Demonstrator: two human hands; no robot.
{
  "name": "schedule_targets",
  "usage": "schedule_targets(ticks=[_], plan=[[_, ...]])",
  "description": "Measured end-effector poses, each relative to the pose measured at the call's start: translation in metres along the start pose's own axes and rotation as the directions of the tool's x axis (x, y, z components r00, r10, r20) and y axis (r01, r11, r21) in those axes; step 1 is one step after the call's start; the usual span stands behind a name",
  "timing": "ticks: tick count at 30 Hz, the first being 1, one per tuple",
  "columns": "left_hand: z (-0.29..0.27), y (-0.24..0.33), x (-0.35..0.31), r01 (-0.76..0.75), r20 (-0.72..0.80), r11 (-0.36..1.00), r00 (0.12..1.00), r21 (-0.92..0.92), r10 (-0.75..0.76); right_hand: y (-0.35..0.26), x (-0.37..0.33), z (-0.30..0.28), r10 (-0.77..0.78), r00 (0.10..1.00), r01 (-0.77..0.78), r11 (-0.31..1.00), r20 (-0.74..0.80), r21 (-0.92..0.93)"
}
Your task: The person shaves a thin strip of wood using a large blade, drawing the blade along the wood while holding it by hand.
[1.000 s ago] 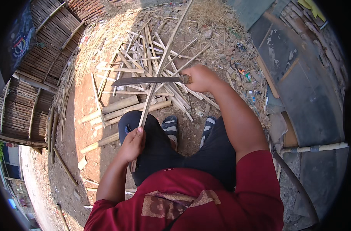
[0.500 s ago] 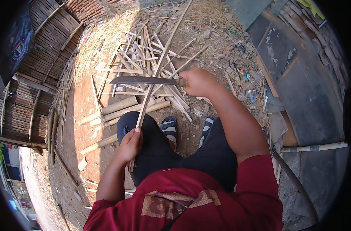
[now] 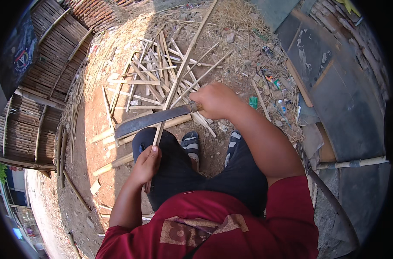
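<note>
In the hands (image 3: 147, 165) (image 3: 217, 101), strip (image 3: 176, 85) left, machete (image 3: 141, 123) right

Left hand (image 3: 148, 165) grips long strip (image 3: 176, 82); right hand (image 3: 216, 101) holds machete (image 3: 147, 120) crossing it.

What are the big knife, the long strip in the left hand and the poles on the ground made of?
The knife blade: probably steel, dull dark grey; the brown handle, mostly inside the right hand, may be wood. The strip: likely split bamboo or wood; pale, straight-edged, seemingly unvarnished. The poles: apparently bamboo, tan, bare, judging by their rounded, straight lengths.
</note>
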State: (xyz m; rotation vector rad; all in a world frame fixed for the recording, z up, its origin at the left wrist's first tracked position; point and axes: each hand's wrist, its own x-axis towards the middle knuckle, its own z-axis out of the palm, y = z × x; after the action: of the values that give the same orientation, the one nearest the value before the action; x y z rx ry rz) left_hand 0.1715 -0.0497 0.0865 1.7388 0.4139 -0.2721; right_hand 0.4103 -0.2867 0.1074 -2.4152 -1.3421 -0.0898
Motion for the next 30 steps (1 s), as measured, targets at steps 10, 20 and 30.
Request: schedule_targets(ticks=[10, 20, 30], plan=[[-0.002, -0.001, -0.006, 0.039, -0.013, 0.999, 0.999, 0.028, -0.038, 0.013, 0.004, -0.003, 0.195, 0.980, -0.196, 0.981, 0.033, 0.015], [-0.020, -0.005, -0.025, -0.025, -0.128, 0.946, 0.989, 0.323, 0.069, 0.065, -0.004, -0.012, 0.341, 0.918, -0.320, 0.938, -0.204, 0.131], [-0.022, -0.008, -0.044, -0.031, -0.093, 0.972, 0.994, 0.232, 0.054, 0.073, 0.000, -0.010, 0.538, 0.831, -0.441, 0.793, -0.143, 0.420]])
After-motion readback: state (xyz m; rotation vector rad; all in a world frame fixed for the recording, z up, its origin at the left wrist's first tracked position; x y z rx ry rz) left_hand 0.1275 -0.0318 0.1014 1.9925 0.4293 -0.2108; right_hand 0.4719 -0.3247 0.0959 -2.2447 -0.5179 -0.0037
